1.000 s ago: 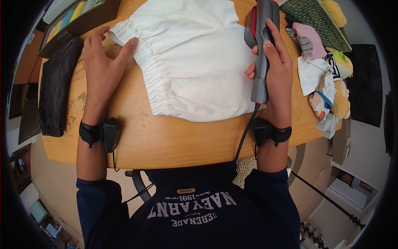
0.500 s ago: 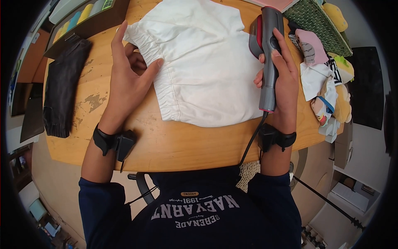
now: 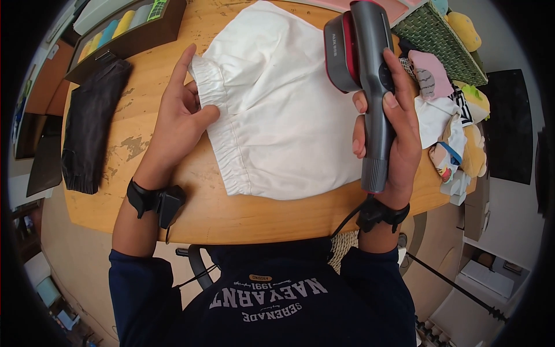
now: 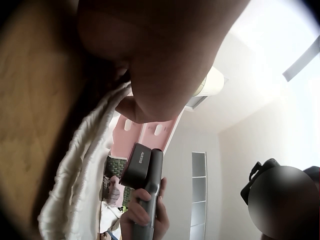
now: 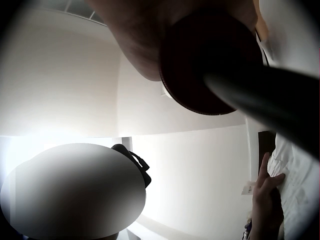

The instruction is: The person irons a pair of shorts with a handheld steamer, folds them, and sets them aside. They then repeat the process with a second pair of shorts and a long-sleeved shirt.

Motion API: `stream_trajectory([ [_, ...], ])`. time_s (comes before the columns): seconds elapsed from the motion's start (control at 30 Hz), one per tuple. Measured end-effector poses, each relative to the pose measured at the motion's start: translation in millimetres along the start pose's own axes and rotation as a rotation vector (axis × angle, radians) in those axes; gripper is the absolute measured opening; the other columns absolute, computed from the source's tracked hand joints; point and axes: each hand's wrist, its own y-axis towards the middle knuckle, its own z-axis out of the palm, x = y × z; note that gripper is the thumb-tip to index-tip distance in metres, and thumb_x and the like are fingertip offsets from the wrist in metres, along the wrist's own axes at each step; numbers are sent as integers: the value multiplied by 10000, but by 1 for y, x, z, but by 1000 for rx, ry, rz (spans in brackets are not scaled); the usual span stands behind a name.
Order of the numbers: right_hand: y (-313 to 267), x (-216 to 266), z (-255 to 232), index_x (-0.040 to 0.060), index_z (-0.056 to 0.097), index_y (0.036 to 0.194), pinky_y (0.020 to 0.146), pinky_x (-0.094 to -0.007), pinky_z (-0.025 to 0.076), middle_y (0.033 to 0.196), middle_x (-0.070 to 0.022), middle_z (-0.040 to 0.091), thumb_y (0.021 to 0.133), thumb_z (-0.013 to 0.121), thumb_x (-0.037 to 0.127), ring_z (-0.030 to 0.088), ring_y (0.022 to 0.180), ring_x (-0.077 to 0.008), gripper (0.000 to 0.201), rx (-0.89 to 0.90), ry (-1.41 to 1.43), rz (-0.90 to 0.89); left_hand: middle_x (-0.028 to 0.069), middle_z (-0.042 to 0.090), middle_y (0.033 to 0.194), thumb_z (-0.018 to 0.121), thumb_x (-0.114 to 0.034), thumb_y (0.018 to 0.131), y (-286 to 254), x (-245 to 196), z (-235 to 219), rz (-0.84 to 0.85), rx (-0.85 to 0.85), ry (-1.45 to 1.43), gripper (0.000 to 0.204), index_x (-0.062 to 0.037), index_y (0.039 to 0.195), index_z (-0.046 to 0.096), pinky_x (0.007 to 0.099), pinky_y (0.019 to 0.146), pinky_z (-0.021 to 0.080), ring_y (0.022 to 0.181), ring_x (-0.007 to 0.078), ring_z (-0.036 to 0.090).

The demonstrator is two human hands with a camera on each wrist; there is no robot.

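A pair of white shorts [image 3: 277, 121] with a gathered elastic waistband [image 3: 222, 144] lies spread on the wooden table. At that waistband, my left hand [image 3: 182, 118] pinches the edge, thumb on top and some fingers curled beneath, index finger stretched out. The left wrist view has the band [image 4: 75, 175] raised off the wood near the hand. My right hand [image 3: 399, 127] grips the handle of a grey handheld garment steamer [image 3: 376, 75], its red-rimmed head over the right side of the shorts. From the handle's bottom runs a black cord [image 3: 347, 221].
Folded dark trousers [image 3: 95, 127] lie at the table's left, below a dark box [image 3: 133, 37] of rolled coloured cloths. On the right are a pile of small clothes [image 3: 433, 115] and a green woven basket [image 3: 433, 43] with plush toys. A pink surface [image 3: 370, 8] shows at the back.
My left hand has shifted right along the waistband and now pinches its edge. The steamer in my right hand has risen toward the head camera, and the shorts appear lower in view.
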Motion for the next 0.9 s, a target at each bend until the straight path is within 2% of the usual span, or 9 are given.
stream_trajectory([
  [0.3, -12, 0, 9, 47, 240, 1594, 424, -225, 497, 969, -217, 570, 1032, 408, 199, 574, 455, -125, 606, 120, 91, 88, 146, 671, 1214, 501, 152, 731, -1, -1, -7, -48, 201, -219, 964, -46, 1622, 190, 282, 936, 511, 1075, 164, 655],
  [0.33, -13, -1, 9, 47, 240, 1594, 424, -225, 497, 969, -217, 570, 1032, 408, 199, 574, 455, -125, 606, 118, 92, 89, 136, 670, 1224, 501, 144, 722, -1, 0, -3, -37, 217, -196, 965, -44, 1620, 200, 275, 938, 505, 1079, 154, 650],
  [0.4, -16, -4, 10, 65, 325, 1581, 480, -225, 518, 946, -134, 599, 1050, 450, 205, 613, 522, -108, 563, 217, 197, 96, 125, 668, 1234, 502, 136, 714, -1, 1, -1, -27, 229, -172, 967, -42, 1618, 210, 268, 940, 499, 1083, 144, 645],
  [0.5, -20, -9, 19, 72, 329, 1581, 501, -218, 522, 948, -129, 595, 1051, 448, 197, 618, 529, -109, 557, 250, 198, 150, 112, 664, 1247, 555, 125, 772, 1, 2, 0, 57, 171, 57, 904, -23, 1605, 239, 243, 938, 483, 1090, 121, 626],
  [0.57, -22, -13, 22, 82, 336, 1580, 515, -216, 521, 949, -124, 594, 1059, 440, 194, 627, 539, -111, 544, 280, 218, 223, 98, 674, 1218, 658, 54, 861, 4, 5, 3, 105, 48, -14, 757, 8, 1551, 351, 202, 793, 489, 920, 64, 617],
  [0.6, -22, -16, 23, 82, 336, 1580, 515, -216, 521, 949, -124, 594, 1059, 440, 194, 627, 539, -111, 544, 279, 218, 222, 98, 674, 1218, 658, 54, 861, 5, 8, 2, 105, 49, -13, 757, 8, 1551, 351, 202, 793, 489, 920, 64, 617],
  [0.67, -22, -21, 27, 46, 258, 1595, 475, -232, 530, 957, -178, 579, 1044, 418, 189, 615, 501, -135, 592, 318, 141, 224, 99, 686, 1185, 729, -49, 914, 7, 13, -2, 129, -49, 223, 629, 34, 1475, 457, 188, 621, 441, 718, 16, 536],
  [0.77, -23, -29, 32, 53, 269, 1595, 486, -232, 529, 962, -164, 579, 1055, 401, 187, 617, 512, -130, 571, 341, 153, 229, 101, 695, 1153, 754, -78, 908, 5, 10, 2, 134, -90, 276, 589, 44, 1428, 507, 191, 529, 378, 610, -3, 453],
  [0.9, -25, -35, 38, 72, 283, 1596, 503, -226, 526, 975, -146, 578, 1065, 398, 188, 622, 526, -125, 555, 360, 126, 279, 103, 693, 1148, 752, -72, 907, 6, 14, 1, 144, -81, 222, 607, 39, 1444, 493, 185, 533, 388, 613, 4, 466],
])
